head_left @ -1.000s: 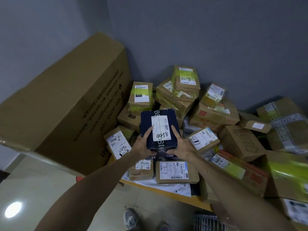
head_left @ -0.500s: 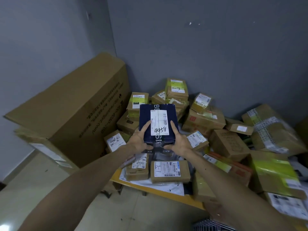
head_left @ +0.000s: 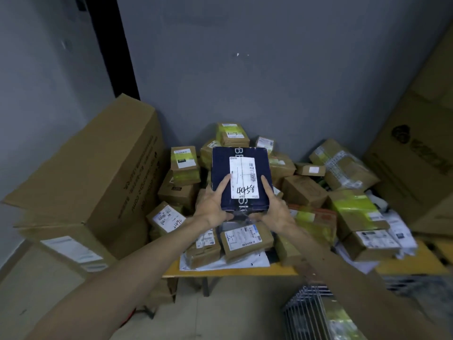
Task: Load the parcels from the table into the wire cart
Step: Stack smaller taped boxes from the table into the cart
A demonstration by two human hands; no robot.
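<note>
head view: one dark blue box (head_left: 241,179), held in the air by two hands above a heap of brown parcels (head_left: 302,191), roughly twenty, too piled up to count exactly. the heap lies on one yellow tabletop (head_left: 230,271). one wire cart (head_left: 306,312) stands at the lower right, under the right forearm, well apart from the box, with something yellow-green inside it. two large cartons flank the heap: left carton (head_left: 98,173), right carton (head_left: 416,155).

left hand (head_left: 212,208) and right hand (head_left: 277,211) grasp the box at its near corners. each thumb lies stretched along the top face, one on either side of the white label (head_left: 243,177); the other fingers go under the box and are hidden.

the label carries barcodes and handwritten "4458". white lettering on the box starts with "b"; the label covers most of it. a parcel on top of the heap (head_left: 232,134) is marked "1-3". a parcel at the near edge (head_left: 245,239) reads "3-", with the rest unclear. the print on the cartons is too blurred to read.
</note>
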